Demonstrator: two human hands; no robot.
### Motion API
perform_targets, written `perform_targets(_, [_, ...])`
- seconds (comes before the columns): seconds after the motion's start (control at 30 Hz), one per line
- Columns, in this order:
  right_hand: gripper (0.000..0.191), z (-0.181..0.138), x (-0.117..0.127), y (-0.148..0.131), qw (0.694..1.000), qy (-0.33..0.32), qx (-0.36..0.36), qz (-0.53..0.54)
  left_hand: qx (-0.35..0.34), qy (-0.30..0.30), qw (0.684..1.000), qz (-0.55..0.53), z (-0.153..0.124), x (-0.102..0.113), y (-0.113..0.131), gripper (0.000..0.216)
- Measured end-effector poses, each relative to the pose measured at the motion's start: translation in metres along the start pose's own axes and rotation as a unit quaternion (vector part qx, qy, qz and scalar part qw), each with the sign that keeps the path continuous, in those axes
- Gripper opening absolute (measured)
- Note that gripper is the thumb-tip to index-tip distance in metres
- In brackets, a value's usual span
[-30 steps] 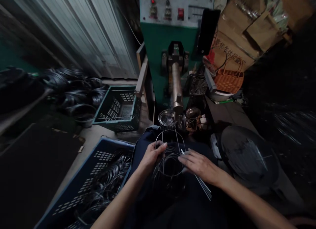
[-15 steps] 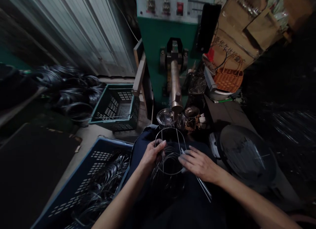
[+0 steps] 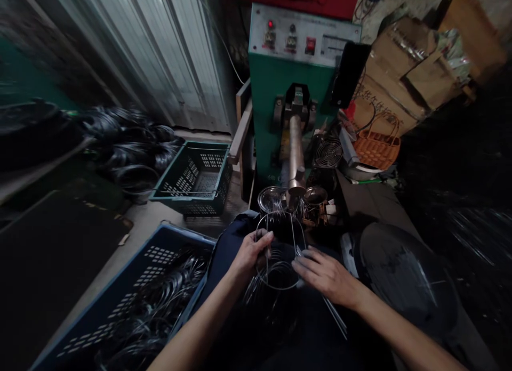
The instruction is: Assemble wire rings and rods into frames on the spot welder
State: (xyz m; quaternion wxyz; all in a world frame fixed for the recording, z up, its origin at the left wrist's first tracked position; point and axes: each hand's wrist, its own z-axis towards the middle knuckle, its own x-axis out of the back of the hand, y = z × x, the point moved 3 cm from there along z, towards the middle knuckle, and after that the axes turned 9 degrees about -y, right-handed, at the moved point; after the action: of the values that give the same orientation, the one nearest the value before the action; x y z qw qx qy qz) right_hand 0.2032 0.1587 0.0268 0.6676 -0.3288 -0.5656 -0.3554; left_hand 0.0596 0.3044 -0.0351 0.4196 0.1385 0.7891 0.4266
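A thin wire frame of rings (image 3: 279,243) rests on my dark-clothed lap, in front of the green machine (image 3: 294,94). My left hand (image 3: 252,252) is closed around the frame's left side. My right hand (image 3: 326,275) lies on its right side, fingers curled over a bundle of straight wires (image 3: 334,317) that runs back along my wrist. More wire rings lie under the frame on my lap.
A blue crate (image 3: 132,301) full of wire rings stands at my left knee. A green crate (image 3: 196,176) sits further back. A round dark fan guard (image 3: 404,280) lies at right. Metal cups (image 3: 272,198) stand below the machine's rod (image 3: 296,152). Cardboard boxes and an orange basket (image 3: 376,147) are back right.
The view has shifted so the machine sits lower and more to the right. Both hands stay on the wire frame, which has tipped slightly toward me.
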Motion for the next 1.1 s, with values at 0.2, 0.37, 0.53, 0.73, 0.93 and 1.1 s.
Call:
perform_targets(0.2, [0.032,0.003,0.002,0.005,1.000,0.009,0.017,-0.001,-0.009,0.003,1.000,-0.006,0.003,-0.001,0.003,0.043])
perform_targets(0.37, [0.032,0.002,0.000,0.010,1.000,-0.002,0.005,-0.006,-0.017,0.011,1.000,-0.020,0.005,-0.002,0.006,0.043])
perform_targets(0.53, [0.032,0.005,-0.001,0.014,1.000,-0.017,0.009,-0.011,-0.015,0.014,1.000,-0.015,0.007,-0.001,0.008,0.042])
perform_targets(0.73, [0.034,0.008,0.014,0.015,0.999,-0.030,0.016,-0.007,-0.027,0.012,1.000,0.001,0.006,0.001,0.011,0.038])
perform_targets(0.93, [0.041,-0.002,0.016,0.083,0.938,0.174,-0.196,0.225,-0.032,0.052,0.997,0.040,0.048,0.019,0.049,0.041])
perform_targets(1.1, [0.046,0.035,-0.033,0.149,0.768,0.165,-0.362,0.503,-0.098,0.038,0.993,0.049,0.093,0.027,0.080,0.043])
